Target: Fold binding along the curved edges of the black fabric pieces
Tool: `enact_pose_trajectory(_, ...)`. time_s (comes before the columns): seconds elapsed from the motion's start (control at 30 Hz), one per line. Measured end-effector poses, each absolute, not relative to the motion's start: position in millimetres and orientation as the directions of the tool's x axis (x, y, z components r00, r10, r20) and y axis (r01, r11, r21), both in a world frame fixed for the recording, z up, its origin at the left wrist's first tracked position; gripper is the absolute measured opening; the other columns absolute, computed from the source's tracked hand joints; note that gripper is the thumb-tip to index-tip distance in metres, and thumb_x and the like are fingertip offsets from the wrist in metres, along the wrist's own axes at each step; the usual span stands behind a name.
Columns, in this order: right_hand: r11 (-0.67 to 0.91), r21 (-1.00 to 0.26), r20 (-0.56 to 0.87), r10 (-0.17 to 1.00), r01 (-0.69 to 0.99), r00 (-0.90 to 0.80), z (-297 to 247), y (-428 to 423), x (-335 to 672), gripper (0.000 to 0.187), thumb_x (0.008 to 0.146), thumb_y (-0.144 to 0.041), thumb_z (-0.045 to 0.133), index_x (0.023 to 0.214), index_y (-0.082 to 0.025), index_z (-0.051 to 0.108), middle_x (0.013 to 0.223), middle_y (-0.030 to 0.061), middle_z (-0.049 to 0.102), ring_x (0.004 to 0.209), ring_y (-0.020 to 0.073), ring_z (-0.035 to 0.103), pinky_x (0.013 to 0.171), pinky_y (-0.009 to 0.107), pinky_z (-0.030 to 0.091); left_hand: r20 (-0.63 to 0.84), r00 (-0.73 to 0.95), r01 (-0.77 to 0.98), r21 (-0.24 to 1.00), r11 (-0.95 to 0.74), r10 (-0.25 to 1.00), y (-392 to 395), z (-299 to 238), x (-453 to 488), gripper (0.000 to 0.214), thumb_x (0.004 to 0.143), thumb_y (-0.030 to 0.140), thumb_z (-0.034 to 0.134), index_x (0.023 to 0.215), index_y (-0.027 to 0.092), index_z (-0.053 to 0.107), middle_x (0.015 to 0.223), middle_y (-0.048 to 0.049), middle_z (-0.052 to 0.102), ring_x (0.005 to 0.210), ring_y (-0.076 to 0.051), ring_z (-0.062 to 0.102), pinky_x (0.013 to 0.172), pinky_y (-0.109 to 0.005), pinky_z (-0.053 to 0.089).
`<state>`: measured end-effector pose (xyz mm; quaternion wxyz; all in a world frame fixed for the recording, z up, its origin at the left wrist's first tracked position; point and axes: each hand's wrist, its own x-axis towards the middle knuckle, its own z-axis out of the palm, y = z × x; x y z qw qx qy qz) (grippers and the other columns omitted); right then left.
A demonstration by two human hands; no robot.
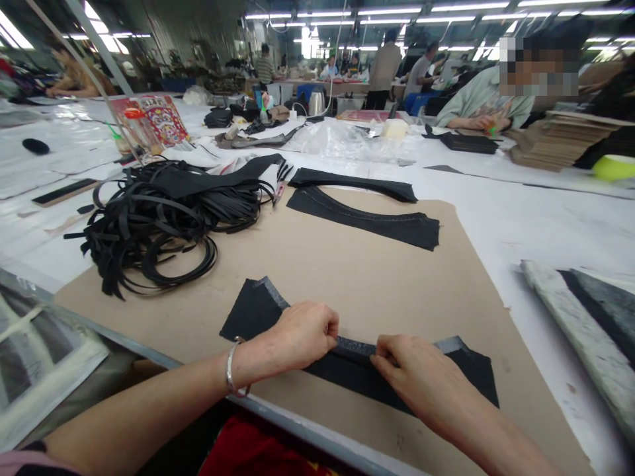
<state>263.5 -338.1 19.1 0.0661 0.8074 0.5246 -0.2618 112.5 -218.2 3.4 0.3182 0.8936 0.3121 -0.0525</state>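
A curved black leather-like piece [255,311] lies on the brown board in front of me, with a greyish strip along its inner curved edge. My left hand [305,334], a silver bangle on its wrist, pinches that edge left of the middle. Right of the middle, my right hand [407,363] pinches the same edge between thumb and fingers. Between the two hands a short stretch of the edge strip shows, and it looks turned up. The fingertips of both hands are partly hidden.
A heap of black strips [163,211] sits at the left. Similar black pieces [367,221] lie at the far side of the brown board [357,284]. A speckled slab [570,317] stands at the right. Across the white table a person [491,106] works beside stacked brown sheets [560,142].
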Motion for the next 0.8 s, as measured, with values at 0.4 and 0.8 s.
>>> enact_pose_trajectory(0.4, -0.436, -0.121, -0.487, 0.809, 0.892, 0.33, 14.6, -334.4, 264.2, 0.026, 0.088, -0.025, 0.042, 0.069, -0.02, 0.061, 0.072, 0.0074, 0.069, 0.07, 0.0216, 0.064, 0.053, 0.027, 0.025, -0.277, 0.786, 0.61, 0.493, -0.62, 0.552, -220.7, -7.0, 116.4, 0.014, 0.072, 0.02, 0.055, 0.072, 0.024, 0.069, 0.066, -0.0003, 0.069, 0.064, -0.017, 0.062, 0.053, -0.025, 0.033)
enact_pose_trajectory(0.8, -0.421, -0.122, -0.482, 0.817, 0.899, 0.317, 17.3, -333.8, 262.9, 0.029, 0.088, -0.022, 0.04, 0.072, -0.018, 0.063, 0.075, 0.0105, 0.07, 0.071, 0.023, 0.066, 0.054, 0.028, 0.029, -0.32, 0.747, 0.66, 0.456, -0.596, 0.583, -226.9, -5.2, 118.4, 0.018, 0.074, 0.02, 0.054, 0.076, 0.022, 0.072, 0.072, -0.0051, 0.071, 0.071, -0.021, 0.064, 0.061, -0.027, 0.043)
